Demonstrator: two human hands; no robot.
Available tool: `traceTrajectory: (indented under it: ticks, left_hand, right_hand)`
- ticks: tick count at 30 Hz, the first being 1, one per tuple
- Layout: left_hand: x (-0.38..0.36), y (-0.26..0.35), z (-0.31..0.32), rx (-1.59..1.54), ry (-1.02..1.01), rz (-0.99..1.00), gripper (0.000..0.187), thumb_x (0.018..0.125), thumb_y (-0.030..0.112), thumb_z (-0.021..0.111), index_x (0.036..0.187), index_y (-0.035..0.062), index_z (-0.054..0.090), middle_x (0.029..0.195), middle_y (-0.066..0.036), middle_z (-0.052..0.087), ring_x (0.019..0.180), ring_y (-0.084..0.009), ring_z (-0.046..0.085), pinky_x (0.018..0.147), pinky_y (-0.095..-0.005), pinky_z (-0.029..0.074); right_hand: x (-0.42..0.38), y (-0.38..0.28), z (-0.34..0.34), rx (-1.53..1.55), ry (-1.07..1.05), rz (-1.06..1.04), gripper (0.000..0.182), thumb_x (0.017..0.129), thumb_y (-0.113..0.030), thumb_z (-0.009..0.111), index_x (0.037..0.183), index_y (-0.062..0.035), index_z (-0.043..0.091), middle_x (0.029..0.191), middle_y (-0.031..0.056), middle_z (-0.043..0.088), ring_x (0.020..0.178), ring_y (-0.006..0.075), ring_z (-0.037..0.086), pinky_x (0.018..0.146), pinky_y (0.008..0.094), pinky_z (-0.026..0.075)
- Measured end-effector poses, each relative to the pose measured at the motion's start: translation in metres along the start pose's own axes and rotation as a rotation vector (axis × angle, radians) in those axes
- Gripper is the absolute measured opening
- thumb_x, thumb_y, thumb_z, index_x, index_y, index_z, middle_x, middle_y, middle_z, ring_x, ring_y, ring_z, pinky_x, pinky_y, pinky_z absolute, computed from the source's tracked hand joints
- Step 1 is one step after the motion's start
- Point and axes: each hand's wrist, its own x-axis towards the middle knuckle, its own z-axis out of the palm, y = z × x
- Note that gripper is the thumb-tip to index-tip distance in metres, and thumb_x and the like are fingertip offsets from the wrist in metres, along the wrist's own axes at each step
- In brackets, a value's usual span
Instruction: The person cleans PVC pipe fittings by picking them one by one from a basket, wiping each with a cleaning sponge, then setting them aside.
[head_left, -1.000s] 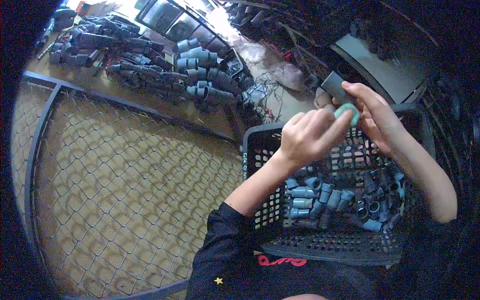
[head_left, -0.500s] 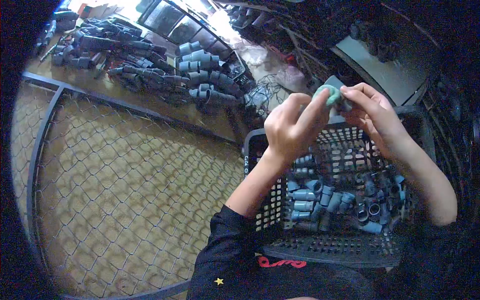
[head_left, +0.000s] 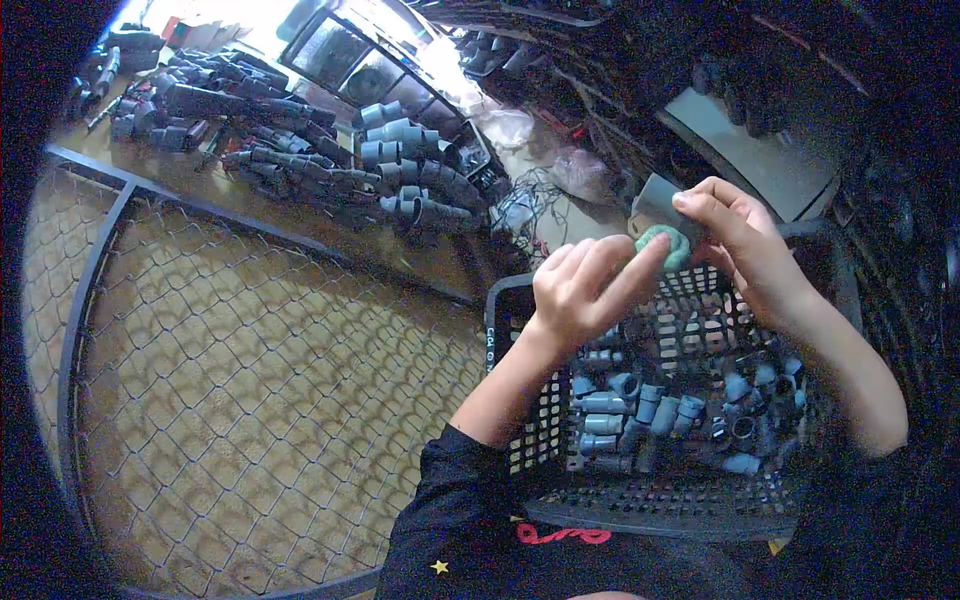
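"green cloth has slid down off the upper end of the grey pipe piece — both hands sit slightly lower too."

"what's the left hand gripping?"

"the cloth, with its index finger laid over it near the piece's lower end."

"and the right hand?"

"clamped on the piece — thumb on its side, tilted above the far side of the black basket, where blue-grey fittings lie."
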Motion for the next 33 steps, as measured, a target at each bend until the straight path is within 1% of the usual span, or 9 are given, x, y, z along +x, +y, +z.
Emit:
traceTrajectory:
  ticks: [4, 11, 15, 20, 21, 22, 26, 31, 33]
  left_hand:
    - [-0.002, -0.017, 0.008, -0.134, 0.131, -0.228, 0.034, 0.07, 0.008, 0.074, 0.104, 0.0101, 0.071, 0.077, -0.006, 0.063, 0.062, -0.0177, 0.062, 0.051, -0.0294, 0.05]
    - [0.001, 0.0, 0.003, -0.066, -0.075, 0.061, 0.036, 0.07, 0.009, 0.074, 0.106, 0.0104, 0.07, 0.077, -0.006, 0.063, 0.062, -0.0183, 0.063, 0.051, -0.0298, 0.05]
    - [-0.006, -0.015, 0.013, -0.114, 0.075, -0.324, 0.041, 0.07, 0.003, 0.075, 0.11, 0.0083, 0.066, 0.081, -0.009, 0.064, 0.063, -0.0209, 0.063, 0.055, -0.0325, 0.052]
    - [-0.001, 0.004, 0.001, -0.075, -0.072, 0.019, 0.041, 0.069, 0.015, 0.076, 0.11, 0.0132, 0.07, 0.08, -0.004, 0.063, 0.064, -0.0161, 0.062, 0.053, -0.0287, 0.049]
    - [0.005, 0.007, -0.006, 0.005, -0.164, 0.089, 0.039, 0.07, 0.018, 0.076, 0.109, 0.0145, 0.071, 0.08, -0.003, 0.063, 0.063, -0.0152, 0.061, 0.051, -0.0278, 0.049]
    - [0.001, 0.0, 0.002, -0.012, -0.041, 0.086, 0.038, 0.071, 0.02, 0.074, 0.109, 0.016, 0.071, 0.08, -0.001, 0.063, 0.061, -0.0139, 0.06, 0.049, -0.0278, 0.047]
    - [-0.005, -0.015, 0.005, 0.048, 0.022, -0.137, 0.039, 0.071, 0.017, 0.073, 0.11, 0.0138, 0.07, 0.081, -0.004, 0.064, 0.058, -0.0164, 0.06, 0.049, -0.0293, 0.048]
    - [0.004, 0.007, -0.007, 0.058, -0.1, 0.14, 0.04, 0.07, 0.013, 0.07, 0.11, 0.0155, 0.071, 0.08, -0.002, 0.062, 0.059, -0.0134, 0.058, 0.047, -0.0267, 0.045]
    - [0.001, -0.009, 0.003, 0.007, 0.071, 0.079, 0.038, 0.07, 0.013, 0.072, 0.108, 0.0148, 0.071, 0.081, -0.002, 0.062, 0.059, -0.0139, 0.058, 0.047, -0.0275, 0.045]
  right_hand:
    - [-0.002, 0.0, 0.0, -0.029, 0.01, 0.02, 0.03, 0.085, -0.036, 0.07, 0.089, -0.0101, 0.057, 0.083, 0.0, 0.06, 0.08, 0.0079, 0.059, 0.069, 0.0246, 0.048]
    - [0.008, 0.015, -0.008, -0.162, 0.022, 0.07, 0.038, 0.084, -0.041, 0.071, 0.09, -0.0075, 0.055, 0.083, 0.001, 0.059, 0.078, 0.0087, 0.058, 0.068, 0.0237, 0.047]
    - [0.004, 0.012, -0.001, -0.071, 0.04, 0.059, 0.031, 0.088, -0.035, 0.067, 0.092, -0.006, 0.057, 0.088, 0.0021, 0.062, 0.081, 0.0085, 0.06, 0.069, 0.0229, 0.049]
    - [0.01, 0.025, -0.008, 0.014, -0.101, 0.029, 0.027, 0.094, -0.025, 0.058, 0.115, -0.0085, 0.061, 0.101, 0.0011, 0.065, 0.088, 0.0089, 0.061, 0.074, 0.0235, 0.051]
    - [0.01, 0.024, -0.007, 0.006, -0.086, 0.04, 0.026, 0.094, -0.026, 0.057, 0.114, -0.0084, 0.061, 0.101, 0.0009, 0.064, 0.089, 0.0088, 0.061, 0.074, 0.0245, 0.052]
    - [0.009, 0.022, -0.006, -0.003, -0.069, 0.05, 0.026, 0.095, -0.027, 0.056, 0.112, -0.0082, 0.061, 0.101, 0.0008, 0.064, 0.09, 0.0087, 0.06, 0.075, 0.0255, 0.052]
    - [0.005, 0.017, -0.001, -0.012, -0.016, 0.077, 0.025, 0.096, -0.03, 0.054, 0.105, -0.0084, 0.061, 0.099, 0.0, 0.062, 0.09, 0.0088, 0.059, 0.077, 0.0286, 0.052]
    - [0.008, 0.016, -0.005, 0.051, -0.127, 0.043, 0.023, 0.091, -0.027, 0.063, 0.103, -0.0083, 0.057, 0.101, 0.0024, 0.062, 0.09, 0.0104, 0.06, 0.081, 0.0288, 0.051]
    - [0.003, 0.01, 0.0, 0.101, -0.114, 0.039, 0.024, 0.089, -0.026, 0.067, 0.102, -0.0083, 0.056, 0.101, 0.0033, 0.062, 0.091, 0.0108, 0.061, 0.081, 0.0292, 0.051]
